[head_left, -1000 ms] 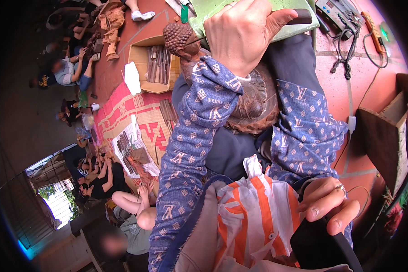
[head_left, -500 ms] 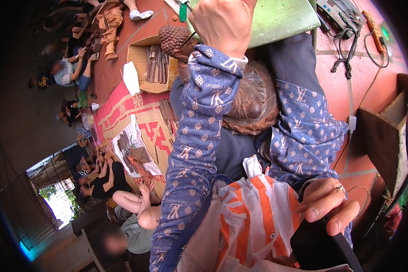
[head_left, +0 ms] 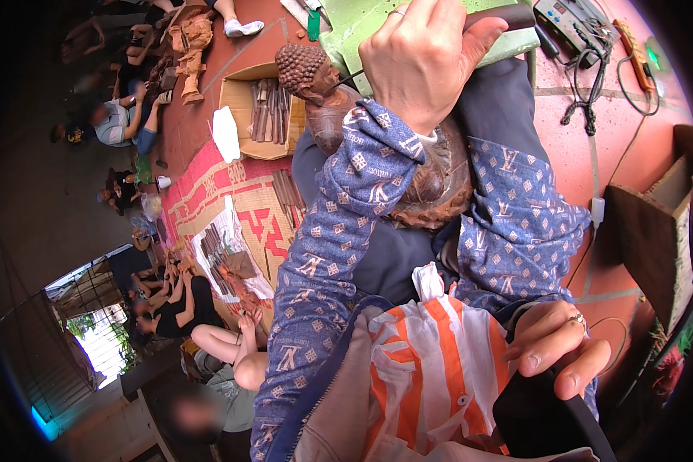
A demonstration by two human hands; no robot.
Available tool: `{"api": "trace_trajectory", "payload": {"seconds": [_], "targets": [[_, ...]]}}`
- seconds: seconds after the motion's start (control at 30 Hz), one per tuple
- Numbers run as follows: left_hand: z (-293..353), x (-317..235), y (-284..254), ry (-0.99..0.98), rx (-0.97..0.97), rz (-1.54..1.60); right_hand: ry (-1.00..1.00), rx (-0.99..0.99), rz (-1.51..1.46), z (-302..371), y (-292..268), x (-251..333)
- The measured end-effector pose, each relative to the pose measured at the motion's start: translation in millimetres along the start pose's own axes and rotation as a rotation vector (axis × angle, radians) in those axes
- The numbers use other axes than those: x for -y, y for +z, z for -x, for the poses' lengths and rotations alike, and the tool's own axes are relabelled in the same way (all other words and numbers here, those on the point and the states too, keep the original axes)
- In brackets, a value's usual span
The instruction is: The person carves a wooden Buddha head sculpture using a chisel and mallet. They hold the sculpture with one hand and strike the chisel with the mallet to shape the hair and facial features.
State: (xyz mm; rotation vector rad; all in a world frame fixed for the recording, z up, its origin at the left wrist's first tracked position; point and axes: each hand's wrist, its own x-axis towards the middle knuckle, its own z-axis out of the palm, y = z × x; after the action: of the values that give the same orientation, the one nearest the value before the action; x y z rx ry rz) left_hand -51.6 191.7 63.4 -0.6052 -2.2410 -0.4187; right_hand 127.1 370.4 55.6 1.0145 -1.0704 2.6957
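At five o'clock, nearest the camera, the right hand (head_left: 553,345) curls its fingers over the top of a black object (head_left: 543,420); what that object is cannot be made out from here. Just to its left, at six o'clock, lies an orange-and-white striped cloth (head_left: 431,369) against the person's front. The left forearm, in a blue patterned sleeve (head_left: 339,231), runs up from seven o'clock toward twelve. It crosses over a dark brown carved wooden figure (head_left: 439,173) that rests on the person's lap, its head (head_left: 304,71) with a knobbed crown pointing toward eleven o'clock. At twelve o'clock the left hand (head_left: 427,58) is closed tight around a dark tool handle (head_left: 500,15), a thin shaft reaching from the fist toward the figure's neck. Beyond the head, on the red floor, sits an open cardboard box (head_left: 266,115) of chisels. At one o'clock a grey electrical unit (head_left: 574,19) with cables lies on the tiles. Other people sit at nine to ten o'clock.
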Motion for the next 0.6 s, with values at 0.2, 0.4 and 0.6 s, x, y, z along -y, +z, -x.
{"api": "trace_trajectory", "payload": {"seconds": [0.2, 0.4, 0.6], "targets": [[13.4, 5.1, -2.9, 0.054, 0.08, 0.058, 0.015, 0.001, -0.019, 1.2, -1.7, -0.9], [27.4, 24.5, 3.8, 0.126, 0.115, -0.034, -0.015, -0.025, 0.029, 1.7, -0.3, -1.2], [25.5, 27.4, 5.3, 0.154, 0.098, -0.031, -0.033, -0.038, 0.05, 0.3, 1.0, -1.0]]}}
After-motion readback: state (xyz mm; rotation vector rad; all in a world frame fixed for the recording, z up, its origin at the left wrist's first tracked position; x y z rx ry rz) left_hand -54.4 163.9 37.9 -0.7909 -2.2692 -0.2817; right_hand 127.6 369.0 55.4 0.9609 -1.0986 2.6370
